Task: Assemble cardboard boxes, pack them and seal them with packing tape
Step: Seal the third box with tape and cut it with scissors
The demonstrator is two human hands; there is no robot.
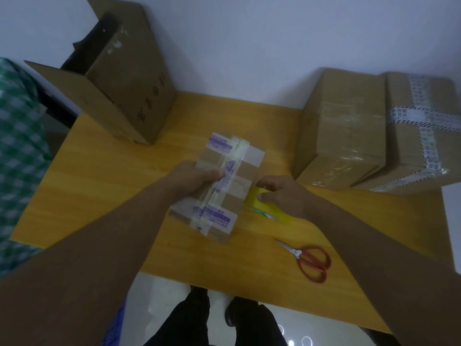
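Note:
A small cardboard box (245,168), wrapped in clear and purple-printed tape, lies in the middle of the wooden table (104,186). My left hand (197,178) grips its left side, thumb across the top along the taped seam. Right beside the box, my right hand (282,193) holds a yellow roll of packing tape (273,211), fingers curled over it, with the roll's near end touching the box's right edge. Red-handled scissors (309,260) lie on the table near the front, below my right forearm.
A large open cardboard box (129,78) stands at the back left against the wall. Two sealed boxes sit at the right: a plain taped one (344,131) and one with printed tape (424,131). A person's green checked sleeve (17,151) shows at far left.

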